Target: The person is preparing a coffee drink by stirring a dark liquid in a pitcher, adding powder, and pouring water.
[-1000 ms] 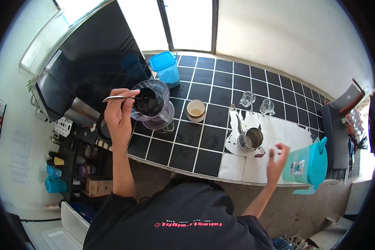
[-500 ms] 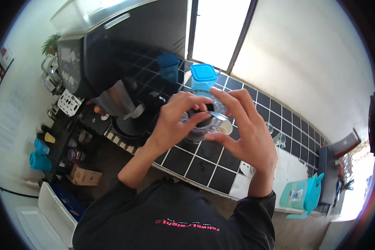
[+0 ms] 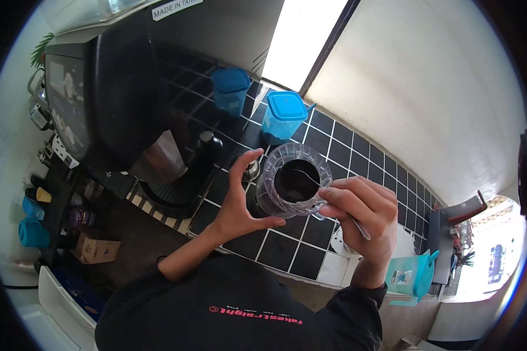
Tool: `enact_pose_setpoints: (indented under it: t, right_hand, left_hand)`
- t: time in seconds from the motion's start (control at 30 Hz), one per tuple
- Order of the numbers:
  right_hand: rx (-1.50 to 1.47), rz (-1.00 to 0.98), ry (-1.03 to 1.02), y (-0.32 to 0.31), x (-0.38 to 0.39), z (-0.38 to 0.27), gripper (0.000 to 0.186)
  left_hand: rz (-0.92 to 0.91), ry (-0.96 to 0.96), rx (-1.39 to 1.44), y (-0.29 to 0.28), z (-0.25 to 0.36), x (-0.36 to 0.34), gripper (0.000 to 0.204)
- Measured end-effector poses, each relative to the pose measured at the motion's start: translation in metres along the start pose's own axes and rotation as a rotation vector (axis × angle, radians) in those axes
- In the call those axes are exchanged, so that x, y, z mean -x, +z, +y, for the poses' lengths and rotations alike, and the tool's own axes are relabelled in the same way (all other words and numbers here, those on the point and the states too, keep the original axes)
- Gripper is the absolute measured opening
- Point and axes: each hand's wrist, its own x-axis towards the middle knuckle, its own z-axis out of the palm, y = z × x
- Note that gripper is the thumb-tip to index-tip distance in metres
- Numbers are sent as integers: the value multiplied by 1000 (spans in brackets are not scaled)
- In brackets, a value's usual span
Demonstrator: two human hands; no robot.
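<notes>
A clear ribbed glass vessel [image 3: 327, 167] stands on the black tiled counter in front of me, with dark contents [image 3: 293, 187] inside. My right hand [image 3: 366, 213] pinches a metal spoon [image 3: 362, 228] at the vessel's right side. The spoon's far end reaches over the rim into the dark contents, its handle pointing down to the right. My left hand [image 3: 235, 213] is cupped open at the vessel's left side, thumb and index finger spread apart. Whether its thumb touches the glass I cannot tell.
A clear container with a blue lid [image 3: 287, 106] stands behind the vessel. The large black machine [image 3: 120, 111] fills the left. A small shiny metal thing [image 3: 252, 171] sits behind my left hand. At the right stands a turquoise pitcher [image 3: 409, 274]. The tiled counter's [image 3: 275, 245] front edge is near my body.
My hands have moved apart from above the vessel. The left, earlier closed near the spoon, is now open at the left side; the right now holds the spoon dipped into the dark contents.
</notes>
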Motion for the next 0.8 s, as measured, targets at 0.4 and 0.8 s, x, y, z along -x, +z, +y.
enact_pose_setpoints:
  t: [0.4, 0.8]
  right_hand:
    - [10, 3, -160, 16, -1, -4, 25]
    - [-74, -51, -216, 16, -3, 16, 29]
  left_hand:
    - [-252, -64, -148, 5, -16, 8, 75]
    - [-208, -72, -157, 5, -21, 11, 72]
